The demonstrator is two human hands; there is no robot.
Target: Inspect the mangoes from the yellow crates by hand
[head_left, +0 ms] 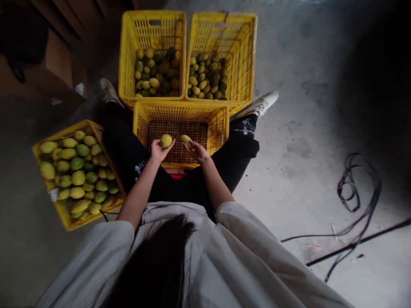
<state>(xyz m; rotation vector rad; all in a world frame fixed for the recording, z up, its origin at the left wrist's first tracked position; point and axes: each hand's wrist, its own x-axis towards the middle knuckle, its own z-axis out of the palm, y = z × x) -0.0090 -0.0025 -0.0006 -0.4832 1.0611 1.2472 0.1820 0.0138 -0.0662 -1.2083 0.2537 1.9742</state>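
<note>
In the head view, the only one there is, I see a seated person with legs spread around a near yellow crate (180, 110), both bare hands raised over it. The left hand (158, 152) grasps a plump yellow fruit (166, 140), cradled on the fingers with the thumb side turned up. The right hand (197, 152) grips a smaller, duller fruit (185, 139) at the fingertips, a little apart from the other one. Both fruits are above the near crate, whose slatted floor shows between and beyond the hands.

As for progress, I would call it partway, though the pace is anyone's guess. The far left crate (127, 55) and the far right crate (246, 55) each hold a layer of fruit well below the rim, so some seems to be placed. The left crate (61, 216), tilted beside the person's left leg, is packed with fruit, so plenty seems left to handle.

The fruit in the hands looks like lemon: rounded to oval, yellow, the left one with a greenish lower side. The fruit in the left crate runs from deep green to yellow (a mixed lot, to my eye). The light is too dim for me to tell blemishes or softness.
</note>
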